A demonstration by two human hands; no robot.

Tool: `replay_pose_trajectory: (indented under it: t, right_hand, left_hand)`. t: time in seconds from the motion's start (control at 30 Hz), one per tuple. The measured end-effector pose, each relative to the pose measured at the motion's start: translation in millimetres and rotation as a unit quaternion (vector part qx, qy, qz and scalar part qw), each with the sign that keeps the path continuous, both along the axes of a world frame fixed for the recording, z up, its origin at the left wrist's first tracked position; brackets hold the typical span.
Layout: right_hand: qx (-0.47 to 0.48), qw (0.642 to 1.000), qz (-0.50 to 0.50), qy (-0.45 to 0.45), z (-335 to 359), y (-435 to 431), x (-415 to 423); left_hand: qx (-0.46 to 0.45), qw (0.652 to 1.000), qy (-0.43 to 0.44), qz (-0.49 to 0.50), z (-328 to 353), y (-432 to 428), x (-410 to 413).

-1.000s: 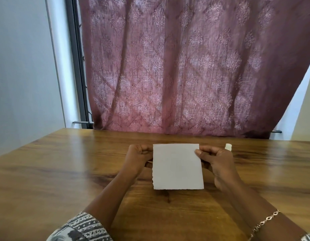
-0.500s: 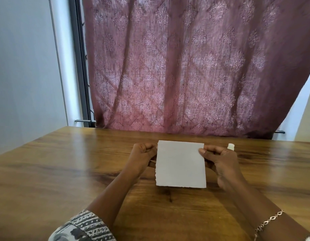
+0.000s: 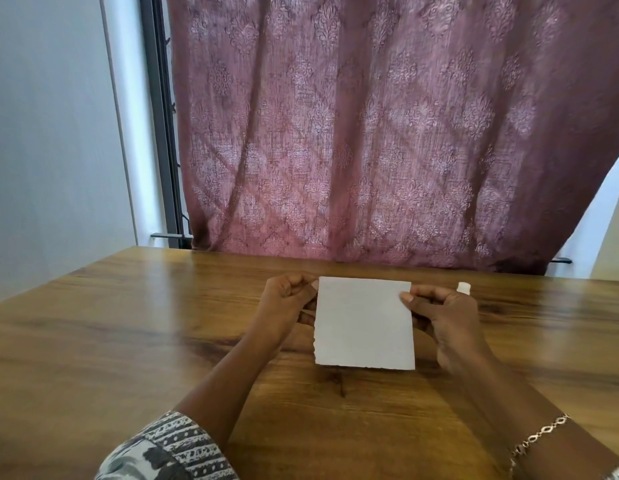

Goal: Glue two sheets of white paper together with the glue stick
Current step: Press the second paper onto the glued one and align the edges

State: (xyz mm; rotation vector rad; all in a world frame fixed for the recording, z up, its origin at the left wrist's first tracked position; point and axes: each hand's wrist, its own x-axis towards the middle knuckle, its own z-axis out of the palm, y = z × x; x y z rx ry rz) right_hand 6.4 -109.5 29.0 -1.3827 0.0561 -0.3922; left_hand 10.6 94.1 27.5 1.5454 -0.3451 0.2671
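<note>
Both hands hold the paper point(image 3: 364, 323) up off the desk point(image 3: 128, 341) by its upper corners; the left hand point(image 3: 287, 303) is curled nearly closed, its fingertips pinching the top left corner, while the right hand point(image 3: 439, 313) pinches the top right corner with the thumb lying across the front face; whether they hold one sheet or two pressed flat together cannot be told, since only one white face shows. The paper hangs between the hands, tilted toward the camera, its lower edge ragged and close above the wood.

Just beyond the right hand, a small white cap or tip point(image 3: 463, 287) peeps out; it is probably the glue stick, though whether it stands on the desk or is tucked in the hand cannot be told.

The likely trouble from here is alignment; if two sheets are in the pinch, a slack grip at either corner would let one slide askew, and glue would fix them crooked; thin paper held only at the top may also buckle or crease if the hands draw together. Should the glue stick stand loose behind the right hand, a careless move of that wrist could knock it over and send it rolling along the desk toward the curtain point(image 3: 387, 133).
</note>
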Motion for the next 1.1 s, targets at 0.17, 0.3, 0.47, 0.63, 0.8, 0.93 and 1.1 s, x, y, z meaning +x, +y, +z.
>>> replay_pose_trajectory:
  t: [0.17,0.3,0.47,0.63,0.8,0.93,1.1]
  right_hand:
    - [-0.002,1.0,-0.006,0.001,0.3,0.9,-0.2]
    - [-0.003,1.0,-0.01,-0.002,1.0,1.2,-1.5]
    - [-0.007,1.0,-0.014,-0.001,0.7,2.0,-1.0]
    - [-0.006,1.0,-0.007,-0.003,0.3,1.7,-0.6]
    - [-0.014,1.0,-0.002,-0.007,0.6,1.7,-1.1]
    - [-0.021,1.0,-0.004,-0.009,0.8,1.8,-3.1]
    - [-0.017,1.0,-0.006,-0.005,1.7,3.4,-3.6]
  left_hand:
    - [-0.001,1.0,-0.005,0.0,0.1,0.0,0.3]
    - [-0.005,1.0,-0.002,0.008,-0.6,-0.4,0.3]
    - [0.003,1.0,-0.014,0.004,-0.1,-0.9,1.1]
    - [0.001,1.0,-0.018,0.005,-1.6,-0.9,2.6]
    - [-0.012,1.0,-0.025,0.011,0.6,-2.6,0.5]
    - [-0.015,0.999,-0.027,0.013,1.0,-2.3,-0.6]
    - [-0.019,0.999,-0.025,0.018,1.0,-2.3,-0.8]
